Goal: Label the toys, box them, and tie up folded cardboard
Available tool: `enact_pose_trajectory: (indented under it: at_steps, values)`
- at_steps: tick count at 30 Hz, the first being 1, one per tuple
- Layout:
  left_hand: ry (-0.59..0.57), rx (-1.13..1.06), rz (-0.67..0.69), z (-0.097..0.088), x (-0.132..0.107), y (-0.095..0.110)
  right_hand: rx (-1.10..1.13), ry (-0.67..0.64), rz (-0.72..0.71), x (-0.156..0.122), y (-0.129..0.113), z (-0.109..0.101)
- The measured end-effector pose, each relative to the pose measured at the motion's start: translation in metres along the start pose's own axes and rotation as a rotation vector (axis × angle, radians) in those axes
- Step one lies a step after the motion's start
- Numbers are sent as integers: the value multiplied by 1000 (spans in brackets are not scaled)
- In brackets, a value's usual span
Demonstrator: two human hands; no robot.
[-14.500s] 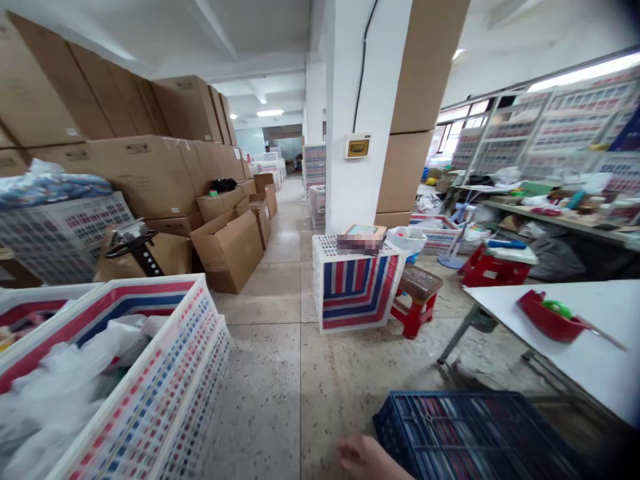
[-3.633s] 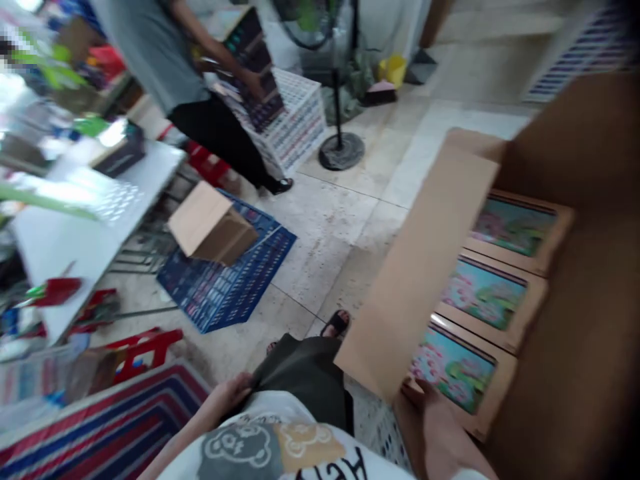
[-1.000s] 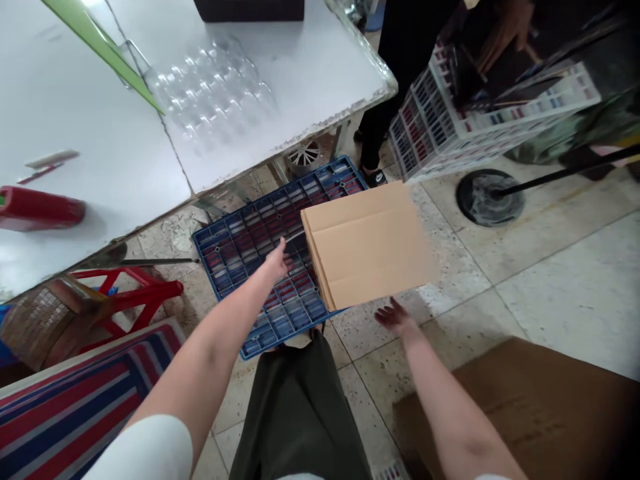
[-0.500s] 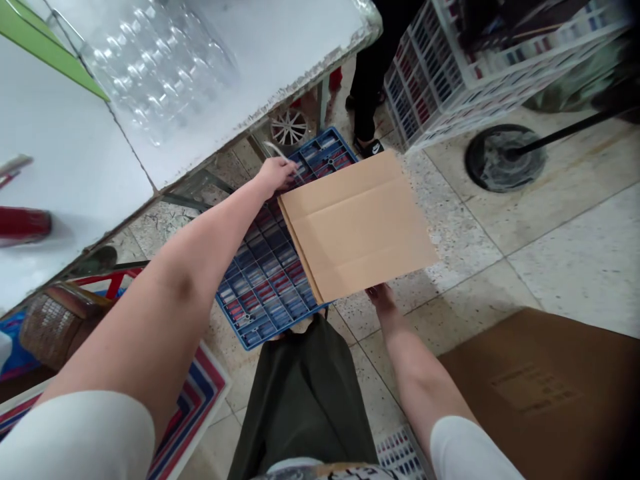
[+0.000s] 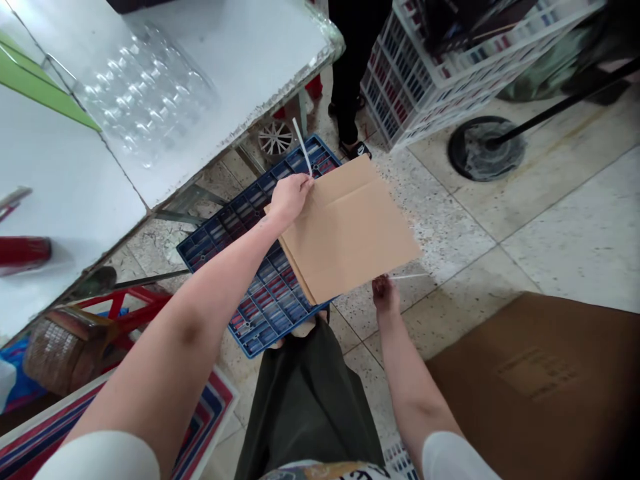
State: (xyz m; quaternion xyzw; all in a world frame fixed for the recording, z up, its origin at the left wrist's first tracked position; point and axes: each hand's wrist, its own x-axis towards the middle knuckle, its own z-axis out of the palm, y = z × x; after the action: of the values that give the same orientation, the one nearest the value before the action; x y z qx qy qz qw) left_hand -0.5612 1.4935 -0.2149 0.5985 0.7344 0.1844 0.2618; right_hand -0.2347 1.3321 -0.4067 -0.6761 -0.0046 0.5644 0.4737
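A brown cardboard box [image 5: 350,230] rests on a blue plastic crate [image 5: 250,240] on the floor. My left hand [image 5: 290,197] is closed at the box's far left corner, pinching a white strap [image 5: 301,147] that sticks up from it. My right hand [image 5: 385,293] is closed at the box's near edge, holding another white strap end [image 5: 410,275] that points right.
A white table [image 5: 165,87] with a clear blister tray [image 5: 145,93] stands at the left. Another person's legs [image 5: 353,60] and a white crate [image 5: 425,73] are beyond the box. A fan base [image 5: 485,147] sits to the right, a large carton [image 5: 540,387] at the lower right.
My left hand moved from the crate to the box's far corner and pulled a white strap up. My right hand closed on a strap at the near edge.
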Motion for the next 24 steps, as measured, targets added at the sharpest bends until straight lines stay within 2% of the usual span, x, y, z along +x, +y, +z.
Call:
enact_pose_trajectory:
  at_steps: [3,7,10,13,18,24]
  values:
    - [38,-88,48,9,-5,3,101,-72,-73,-28,-14,-7]
    - [31,-166,6,18,-5,9,123,-219,-284,-77,-23,1]
    - [-19,-138,4,23,-6,13,24,-212,-382,-108,-19,16]
    - [-15,-73,38,28,-16,15,-61,-149,-432,-126,-16,34]
    - [26,57,3,40,-57,15,-28,-44,-422,-140,-29,58]
    - [76,84,-32,49,-101,16,-71,-16,-275,-170,-36,47]
